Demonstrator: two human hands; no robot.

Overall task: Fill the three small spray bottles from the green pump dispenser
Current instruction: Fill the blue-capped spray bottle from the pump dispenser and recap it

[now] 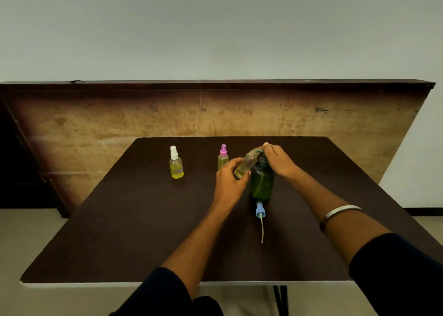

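The green pump dispenser point(261, 183) stands mid-table. My right hand point(279, 161) rests on its pump head, fingers curled over it. My left hand point(229, 179) holds an uncapped small clear bottle point(247, 164) tilted with its mouth under the pump spout; a little yellowish liquid sits in its lower end. Its blue spray cap point(259, 210) with dip tube lies on the table in front of the dispenser. A white-capped spray bottle point(176, 163) with yellow liquid stands at the left. A pink-capped spray bottle point(223, 157) stands behind my left hand.
The dark brown table point(143, 219) has its near edge at the bottom of the view. A worn wooden board point(119, 119) leans behind the table against a pale wall. A metal bangle point(340, 213) is on my right wrist.
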